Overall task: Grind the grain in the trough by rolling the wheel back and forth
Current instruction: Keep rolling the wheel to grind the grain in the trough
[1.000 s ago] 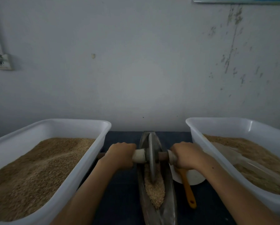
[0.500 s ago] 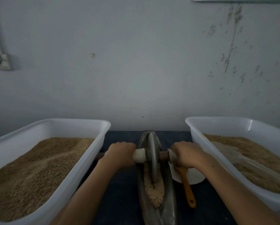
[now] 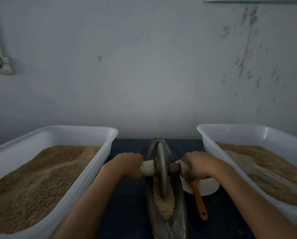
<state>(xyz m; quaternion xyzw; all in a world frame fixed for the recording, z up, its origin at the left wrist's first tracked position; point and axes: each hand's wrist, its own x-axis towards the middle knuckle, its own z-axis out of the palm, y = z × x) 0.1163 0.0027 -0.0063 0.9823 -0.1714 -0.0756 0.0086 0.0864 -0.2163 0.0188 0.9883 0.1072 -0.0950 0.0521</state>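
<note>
White tubs (image 3: pixel 99 163) of tan grain (image 3: pixel 40 176), grey wheel (image 3: pixel 162 169), orange handle (image 3: pixel 198 200), dark blue table (image 3: pixel 127 204)

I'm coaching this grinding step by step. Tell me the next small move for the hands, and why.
Probably pull the wheel back toward the body. Both the left hand and the right hand grip the axle ends, the wheel stands in the far half of the trough, and most of the grain lies heaped on its near side, not yet under the rim.
</note>
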